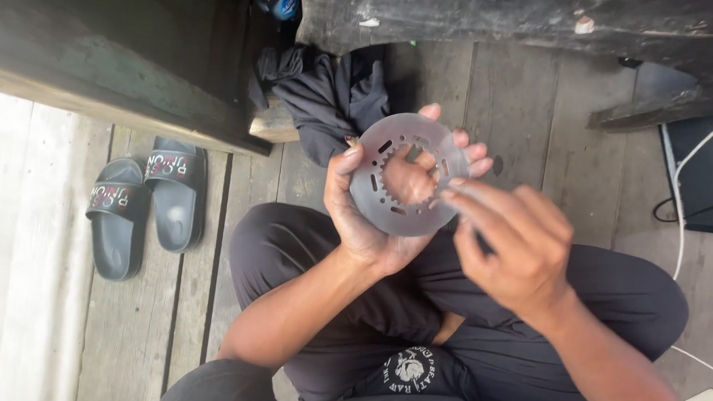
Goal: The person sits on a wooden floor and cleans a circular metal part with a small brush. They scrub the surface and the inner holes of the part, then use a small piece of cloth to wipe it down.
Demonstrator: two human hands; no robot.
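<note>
Bare forearms, dark trousers, black shirt with seemingly round white print

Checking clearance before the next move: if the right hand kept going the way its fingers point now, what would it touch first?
Most likely the metal disc held in the left hand. The right hand points its fingers up and left, its fingertips already at the disc's lower right edge; whether they touch it is blurred.

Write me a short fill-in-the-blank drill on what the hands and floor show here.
1. The left hand holds a flat metal ____ with a toothed centre hole.
2. The right hand has its fingers at the disc's ____ edge.
3. A pair of ____ lies on the plank floor at the left.
4. A dark ____ is bunched above the disc.

Missing words: disc; right; sandals; cloth
</note>
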